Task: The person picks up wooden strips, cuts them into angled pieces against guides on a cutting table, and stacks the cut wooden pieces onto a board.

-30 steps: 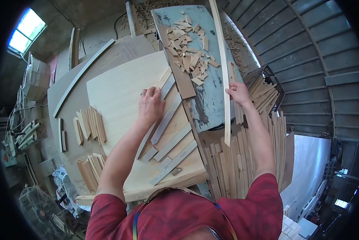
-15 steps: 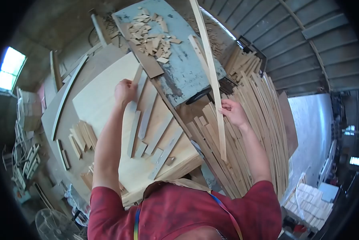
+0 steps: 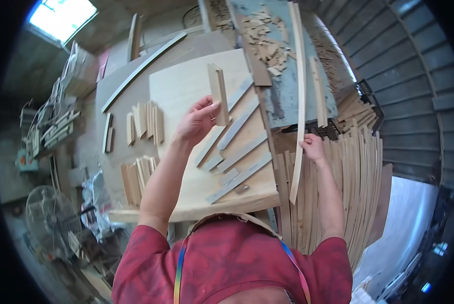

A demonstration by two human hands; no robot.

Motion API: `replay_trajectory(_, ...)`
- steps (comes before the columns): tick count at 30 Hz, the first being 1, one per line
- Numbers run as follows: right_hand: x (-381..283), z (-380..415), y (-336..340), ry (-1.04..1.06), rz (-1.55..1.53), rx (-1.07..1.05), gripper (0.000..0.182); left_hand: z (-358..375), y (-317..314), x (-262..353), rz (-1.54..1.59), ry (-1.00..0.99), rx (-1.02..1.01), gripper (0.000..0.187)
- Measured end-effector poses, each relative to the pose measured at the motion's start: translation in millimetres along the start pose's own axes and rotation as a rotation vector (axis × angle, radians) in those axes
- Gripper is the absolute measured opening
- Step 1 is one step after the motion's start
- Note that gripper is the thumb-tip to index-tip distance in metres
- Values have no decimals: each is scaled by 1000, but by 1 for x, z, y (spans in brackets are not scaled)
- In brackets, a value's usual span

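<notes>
My left hand is closed around a short wooden piece, held up over the plywood board. Between the thumb and fingers of my right hand is a long, thin wooden strip, gripped toward its near end. Several grey strips lie slanted on the plywood, just right of my left hand. Beneath my right hand spreads a stack of long wooden strips.
Small wood offcuts are heaped on the worn blue table, where another strip lies. Short wooden pieces stand in groups on the left. A fan is at lower left.
The view has turned left, so the bench appears farther right. My left hand has come nearer, with the short wooden piece now raised in plain sight. My right hand still holds the long strip.
</notes>
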State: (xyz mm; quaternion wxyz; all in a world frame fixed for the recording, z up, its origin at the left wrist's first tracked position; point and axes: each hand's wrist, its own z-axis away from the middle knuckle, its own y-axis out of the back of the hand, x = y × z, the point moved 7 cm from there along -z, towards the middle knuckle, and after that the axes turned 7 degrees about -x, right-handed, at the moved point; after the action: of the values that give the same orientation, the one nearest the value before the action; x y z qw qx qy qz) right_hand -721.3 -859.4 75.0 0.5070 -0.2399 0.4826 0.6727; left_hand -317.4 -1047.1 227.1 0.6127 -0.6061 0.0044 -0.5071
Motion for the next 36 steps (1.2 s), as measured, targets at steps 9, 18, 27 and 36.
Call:
replay_trajectory(9, -87, 22, 15, 70, 715, 165, 28, 54, -9, -6, -580, 27, 79, 16)
replay_trajectory(18, -167, 70, -109, -104, -914, -399, 34, 52, -68, -73, -1086, -286, -328, 24)
replay_trajectory(27, -113, 35, -77, 77, -598, 43, 34, 79, -28, -96, -1381, -203, -77, 36)
replay_trajectory(36, -96, 20, -89, 24, -403, -168, 30, 89, -75, -158, -1899, -228, -71, 66)
